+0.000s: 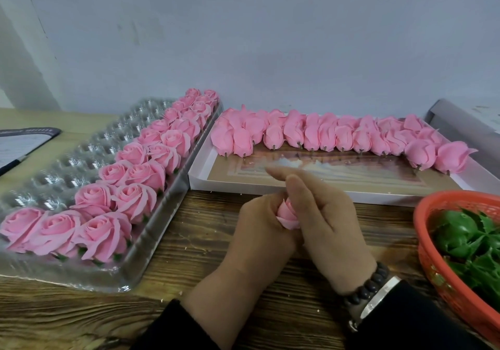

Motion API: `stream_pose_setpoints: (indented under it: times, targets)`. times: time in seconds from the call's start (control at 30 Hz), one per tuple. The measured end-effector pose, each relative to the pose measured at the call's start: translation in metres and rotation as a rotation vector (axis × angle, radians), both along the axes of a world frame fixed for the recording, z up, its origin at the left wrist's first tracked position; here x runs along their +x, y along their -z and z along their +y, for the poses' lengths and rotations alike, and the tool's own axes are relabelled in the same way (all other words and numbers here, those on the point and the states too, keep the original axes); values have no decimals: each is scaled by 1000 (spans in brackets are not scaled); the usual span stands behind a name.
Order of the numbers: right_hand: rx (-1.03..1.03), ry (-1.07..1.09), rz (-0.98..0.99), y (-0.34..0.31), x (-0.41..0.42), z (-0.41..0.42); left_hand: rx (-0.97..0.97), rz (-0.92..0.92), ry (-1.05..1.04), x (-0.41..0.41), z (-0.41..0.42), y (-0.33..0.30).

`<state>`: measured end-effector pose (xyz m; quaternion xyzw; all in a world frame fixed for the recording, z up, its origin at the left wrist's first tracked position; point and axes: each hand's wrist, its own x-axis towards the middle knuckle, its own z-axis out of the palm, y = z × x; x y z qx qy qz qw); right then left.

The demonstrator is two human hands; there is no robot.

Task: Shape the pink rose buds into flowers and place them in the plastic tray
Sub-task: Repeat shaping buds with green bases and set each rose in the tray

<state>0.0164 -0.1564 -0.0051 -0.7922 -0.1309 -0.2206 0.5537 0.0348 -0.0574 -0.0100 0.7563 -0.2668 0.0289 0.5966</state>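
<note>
Both hands meet over the wooden table [205, 244]: left hand [259, 230] grips a pink rose bud [287, 213], right hand [322, 220] pinches it. Plastic tray [81, 155] of shaped roses [102, 230] lies left.

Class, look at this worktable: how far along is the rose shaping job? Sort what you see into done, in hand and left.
Done: two rows of opened roses fill the right side of the plastic tray. In hand: both hands, left and right, hold one pink bud between them. Left: a row of unshaped buds waits in the white box, and the tray's left pockets are unfilled.
</note>
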Motion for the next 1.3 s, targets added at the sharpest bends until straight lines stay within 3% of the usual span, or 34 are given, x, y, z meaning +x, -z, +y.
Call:
stream_pose_setpoints:
  times: [0.1,0.2,0.27,0.4,0.53,0.77,0.93,1.03,1.2,1.3]
  targets:
    - [-138,44,22,0,1,4,93,-71,-58,0,-6,2]
    - [-258,-3,73,-3,2,-1,49,55,21,-2,-5,-1]
    - [-269,-58,147,-5,2,-3,97,129,119,0,0,-1]
    - [-243,-177,271,-8,0,-5,260,117,124,1,4,-1]
    - [-228,-205,232,-7,3,-12,7,140,176,1,7,-3]
    - [-128,-182,218,-2,4,-18,-104,66,96,3,5,0]
    - [-101,6,65,-2,-1,0,14,6,-82,3,-5,5]
    - [-189,62,40,-1,0,5,47,-32,-119,-1,-9,7]
    - [-327,-138,144,-9,4,-7,129,137,50,1,0,8]
    - [-387,-197,229,-10,1,-9,220,109,31,1,8,9]
